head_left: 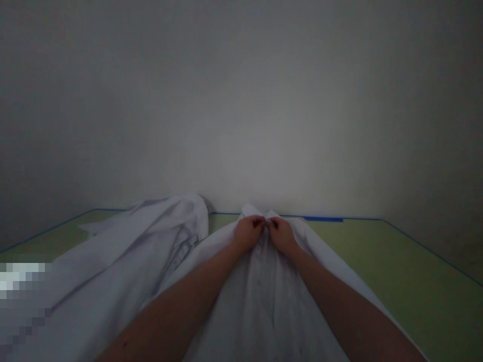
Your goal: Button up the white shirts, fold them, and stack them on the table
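Observation:
A white shirt (260, 296) lies spread out in front of me, its top end near the wall. My left hand (249, 232) is closed, fingertips pinching the cloth at the shirt's neck. Right beside it, my right hand (282, 235) pinches the facing edge of the same opening. The fingertips of both hands nearly meet, and the small detail between them is too dark to make out. Below the hands the front of the shirt falls in long creases, partly covered by my forearms.
To the left lies a second white garment (124, 251), rumpled, with a raised fold at its far end. Both garments rest on a yellow-green surface (407, 281) edged with blue tape (324, 219). A plain grey wall (241, 110) stands behind it. Pixelation covers the lower left corner.

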Demonstrator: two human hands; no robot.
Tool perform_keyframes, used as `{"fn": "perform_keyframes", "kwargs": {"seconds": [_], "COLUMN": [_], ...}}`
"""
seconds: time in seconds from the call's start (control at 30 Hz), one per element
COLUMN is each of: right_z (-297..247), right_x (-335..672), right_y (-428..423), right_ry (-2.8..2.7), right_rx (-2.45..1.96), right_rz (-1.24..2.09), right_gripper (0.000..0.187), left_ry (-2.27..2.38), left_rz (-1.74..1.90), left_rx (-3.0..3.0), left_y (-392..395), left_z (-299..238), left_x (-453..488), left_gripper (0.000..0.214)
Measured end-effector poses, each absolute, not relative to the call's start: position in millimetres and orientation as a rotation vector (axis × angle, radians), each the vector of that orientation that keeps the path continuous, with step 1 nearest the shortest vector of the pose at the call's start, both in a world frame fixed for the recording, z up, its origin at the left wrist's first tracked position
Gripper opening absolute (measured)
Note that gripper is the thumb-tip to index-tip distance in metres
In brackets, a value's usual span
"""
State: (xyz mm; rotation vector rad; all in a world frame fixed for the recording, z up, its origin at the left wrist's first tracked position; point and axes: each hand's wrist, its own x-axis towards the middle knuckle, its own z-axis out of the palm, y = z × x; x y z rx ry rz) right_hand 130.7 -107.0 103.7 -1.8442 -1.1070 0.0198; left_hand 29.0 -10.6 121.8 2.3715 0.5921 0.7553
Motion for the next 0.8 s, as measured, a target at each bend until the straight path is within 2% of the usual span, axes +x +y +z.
{"fn": "perform_keyframes", "kwargs": {"seconds": [0.5, 0.8], "right_z": [110.9, 120.5], "right_x": [151.1, 151.4], "right_y": [-114.6, -115.9], "right_ry": [-1.184, -1.258], "right_rx": [-1.667, -1.730], "right_rz": [0.214, 0.163], "right_gripper": [0.031, 0.030], "left_ry": [0.592, 0.566], "left_rz": [0.845, 0.845], "left_rx": [2.490, 2.539], "left_y": [-13.2, -16.2], "left_z": [131.2, 132.0], "left_x": [31.1, 37.2], "left_gripper": [0.024, 0.025]}}
